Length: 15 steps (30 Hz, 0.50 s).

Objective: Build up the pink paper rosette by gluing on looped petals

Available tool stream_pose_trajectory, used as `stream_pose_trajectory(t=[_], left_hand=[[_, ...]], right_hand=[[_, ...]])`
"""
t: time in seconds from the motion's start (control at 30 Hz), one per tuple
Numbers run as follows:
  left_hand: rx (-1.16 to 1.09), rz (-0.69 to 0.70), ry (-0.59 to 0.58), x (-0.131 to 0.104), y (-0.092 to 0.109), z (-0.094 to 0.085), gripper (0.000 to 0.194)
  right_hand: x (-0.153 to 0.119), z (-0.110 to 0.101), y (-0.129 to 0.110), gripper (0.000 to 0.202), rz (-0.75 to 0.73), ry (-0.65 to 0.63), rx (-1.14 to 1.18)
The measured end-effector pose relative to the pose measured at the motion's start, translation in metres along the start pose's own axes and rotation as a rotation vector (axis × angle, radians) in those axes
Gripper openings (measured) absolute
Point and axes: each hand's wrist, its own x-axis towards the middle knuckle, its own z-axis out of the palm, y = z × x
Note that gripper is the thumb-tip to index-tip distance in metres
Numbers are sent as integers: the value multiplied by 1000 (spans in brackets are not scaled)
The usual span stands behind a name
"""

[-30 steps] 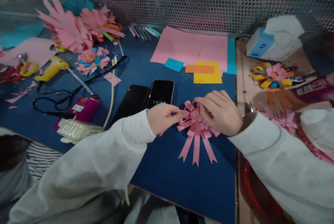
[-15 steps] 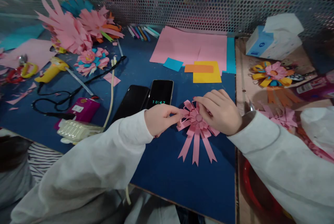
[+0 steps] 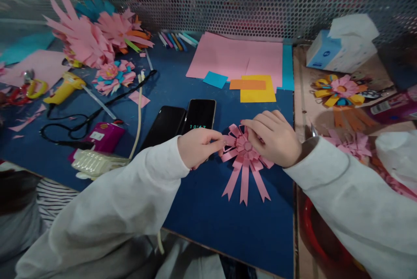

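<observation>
A pink paper flower [image 3: 246, 151] lies on the blue tabletop [image 3: 224, 218], its notched ribbon tails spread toward me. At its left edge my left hand [image 3: 200, 146] pinches a looped pink petal between thumb and fingertips. My right hand [image 3: 273, 138] curls over the flower's upper right side, fingers bent and fingertips on the petals; it covers part of that side. Just behind my left hand lie two phones, a black one [image 3: 164, 125] and one with a lit clock [image 3: 202, 112], partly covered by the hand.
Pink paper sheets [image 3: 228, 55] and yellow paper [image 3: 260, 94] lie at the back. A yellow glue gun [image 3: 67, 88], scissors [image 3: 35, 87], a power strip [image 3: 97, 164] and larger paper flowers [image 3: 87, 36] occupy the left. On the right stand a tissue box [image 3: 325, 53] and a finished-looking multicoloured flower [image 3: 340, 88].
Both hands stay at the flower in nearly the same pose. My left hand has shifted very slightly left; the flower lies where it was.
</observation>
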Motion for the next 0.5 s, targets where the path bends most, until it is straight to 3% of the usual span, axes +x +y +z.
stream_pose_trajectory(t=[0.37,0.5], left_hand=[[-33,23,-24,5,-8,2,29],[-37,41,-17,5,-10,2,29]], right_hand=[[0,1,1,19,6,-2,24],[1,-4,-1,20,11,-54,191]])
